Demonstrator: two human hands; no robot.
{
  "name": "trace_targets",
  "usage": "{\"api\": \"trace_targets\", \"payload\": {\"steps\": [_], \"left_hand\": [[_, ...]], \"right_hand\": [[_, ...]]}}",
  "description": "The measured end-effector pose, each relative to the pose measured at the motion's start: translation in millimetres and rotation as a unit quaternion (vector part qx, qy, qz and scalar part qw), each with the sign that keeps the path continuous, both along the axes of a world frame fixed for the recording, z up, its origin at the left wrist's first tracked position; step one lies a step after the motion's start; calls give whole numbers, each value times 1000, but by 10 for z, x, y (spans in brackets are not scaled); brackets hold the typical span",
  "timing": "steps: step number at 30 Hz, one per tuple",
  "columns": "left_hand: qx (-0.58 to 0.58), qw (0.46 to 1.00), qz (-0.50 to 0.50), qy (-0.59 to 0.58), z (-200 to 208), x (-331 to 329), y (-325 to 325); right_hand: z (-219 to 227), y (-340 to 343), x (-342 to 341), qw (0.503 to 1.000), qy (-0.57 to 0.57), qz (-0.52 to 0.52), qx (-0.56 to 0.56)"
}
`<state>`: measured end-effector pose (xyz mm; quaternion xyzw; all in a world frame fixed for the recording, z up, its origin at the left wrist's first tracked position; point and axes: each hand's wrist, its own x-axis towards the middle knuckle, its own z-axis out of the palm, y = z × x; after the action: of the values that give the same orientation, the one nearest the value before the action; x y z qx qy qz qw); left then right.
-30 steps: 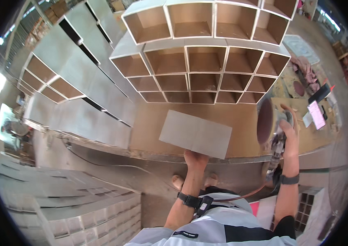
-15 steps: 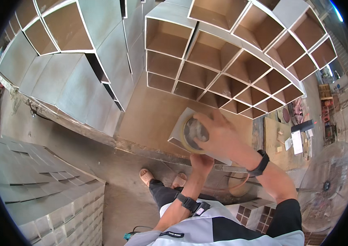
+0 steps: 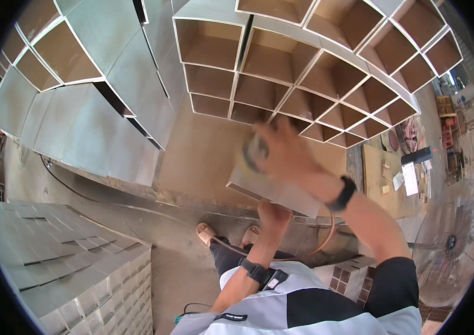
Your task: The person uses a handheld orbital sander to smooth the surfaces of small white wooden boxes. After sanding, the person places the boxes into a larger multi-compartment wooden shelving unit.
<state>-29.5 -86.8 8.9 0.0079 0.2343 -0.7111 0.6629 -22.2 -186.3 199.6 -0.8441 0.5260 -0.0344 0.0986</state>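
Note:
A small grey box (image 3: 293,195) is tilted over the near edge of a brown work surface (image 3: 206,139). At the box's near side is my left hand (image 3: 275,216), gripping it from below, the fingers mostly hidden. Over the box's top, my right hand (image 3: 290,153) curls round a ring-shaped thing (image 3: 255,153) with a yellowish rim and grey middle. Motion blurs that hand and the ring, so its exact kind is unclear.
Stacked open-fronted boxes (image 3: 290,53) with brown insides line the far side, and more grey boxes (image 3: 94,125) stand left. Stacked panels (image 3: 86,268) fill the lower left. A fan (image 3: 449,243) stands right. A hose (image 3: 136,207) curves above the floor near my feet.
My right hand has moved slightly up with the ring-shaped thing and is more blurred. More of the box's top shows. The hose now loops across the floor. The view has shifted a little.

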Motion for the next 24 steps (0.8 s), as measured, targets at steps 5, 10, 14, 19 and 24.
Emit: {"api": "trace_targets", "payload": {"steps": [5,10,14,19,24], "left_hand": [[0,1000,-6,6,1,-13,-53],[38,998,-23,-53,8,-79,-35],[2,998,-14,-55,114,-4,-39],[20,998,-9,-64,-88,-64,-51],[0,998,-30,-58,5,39,-48]], "right_hand": [[-101,74,-201,995,-56,72,-25],[-28,-222,-384,997,-56,-56,-16],[-64,408,-701,993,-37,47,-101],[-183,301,-1176,992,-48,-38,-109],[10,697,-1041,998,-5,23,-61]]}}
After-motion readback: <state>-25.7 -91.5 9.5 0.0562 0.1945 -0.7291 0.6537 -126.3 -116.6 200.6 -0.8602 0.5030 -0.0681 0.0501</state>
